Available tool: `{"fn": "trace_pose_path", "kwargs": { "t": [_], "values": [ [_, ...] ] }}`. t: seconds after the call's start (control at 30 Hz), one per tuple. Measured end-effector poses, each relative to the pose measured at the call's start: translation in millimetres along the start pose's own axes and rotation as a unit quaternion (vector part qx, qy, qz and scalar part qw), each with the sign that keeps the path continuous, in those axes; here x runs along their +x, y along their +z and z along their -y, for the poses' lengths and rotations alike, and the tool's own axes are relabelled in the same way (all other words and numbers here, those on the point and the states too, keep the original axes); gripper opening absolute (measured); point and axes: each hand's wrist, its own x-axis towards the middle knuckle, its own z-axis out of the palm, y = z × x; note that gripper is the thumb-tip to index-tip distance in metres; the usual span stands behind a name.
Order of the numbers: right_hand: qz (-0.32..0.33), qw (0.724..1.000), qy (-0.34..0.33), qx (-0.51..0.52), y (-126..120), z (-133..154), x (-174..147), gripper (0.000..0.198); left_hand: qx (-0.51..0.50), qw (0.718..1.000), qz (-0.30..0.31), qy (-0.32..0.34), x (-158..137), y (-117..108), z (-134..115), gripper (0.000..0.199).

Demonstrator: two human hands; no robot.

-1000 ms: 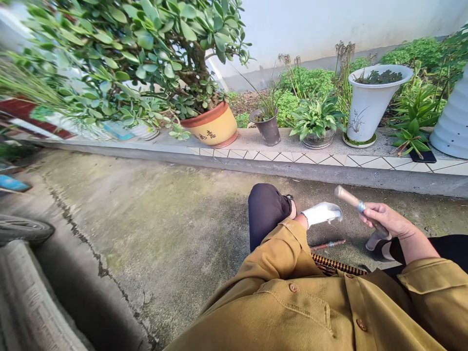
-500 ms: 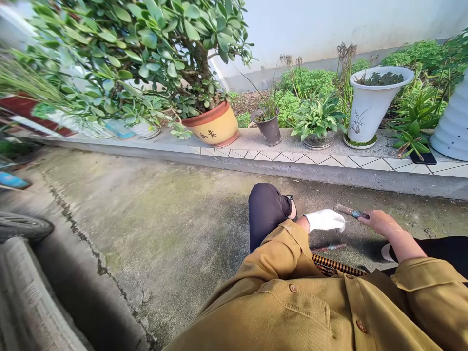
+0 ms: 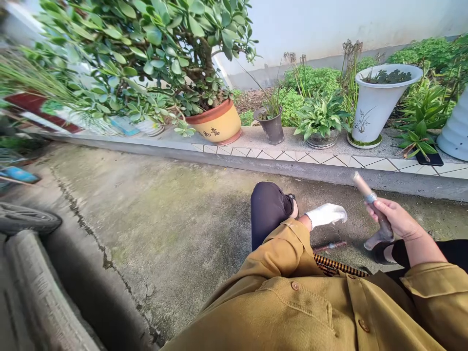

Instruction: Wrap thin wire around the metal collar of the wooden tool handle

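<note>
My right hand, bare, grips a bent wooden stick around its middle. Silvery-blue wire is wound round the stick just above my fingers. Its pale upper end points up and left, while the darker lower part bends toward the ground. To the left, my left hand wears a white glove, its fingers curled together. A thin strand runs from the glove across to the wound wire. Below the glove lies a reddish-brown stick, also wrapped with wire, a loose end curling up from it.
Potted plants line a tiled ledge ahead, including a yellow pot, a small dark pot and a tall white planter. A dark phone-like slab rests on the ledge. A wheel stands on the cracked concrete at left.
My right hand has turned and shifted right with the stick, which now tilts more upright. The strand between the hands shows stretched across the gap. My gloved left hand has barely moved.
</note>
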Motion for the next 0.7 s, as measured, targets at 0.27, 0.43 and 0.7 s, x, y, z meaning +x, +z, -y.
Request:
{"fn": "trace_pose_path", "kwargs": {
  "t": [0.27, 0.43, 0.7],
  "values": [
    [-0.130, 0.914, 0.114, -0.366, -9.8, -38.3, 28.7, 0.031, 0.032, 0.995, 0.090, 0.022, -3.4, 7.3, 6.0, 0.017],
    [0.167, 0.873, 0.197, -0.413, 14.5, -44.1, 16.4, 0.029, 0.105, 0.993, 0.047, 0.034, -8.2, -6.6, 5.7, 0.017],
    [0.200, 0.978, 0.043, -0.036, 15.9, -10.8, -0.5, 0.055, 0.083, 0.996, -0.021, 0.008, -7.1, 0.1, -0.6, 0.018]
  ]
}}
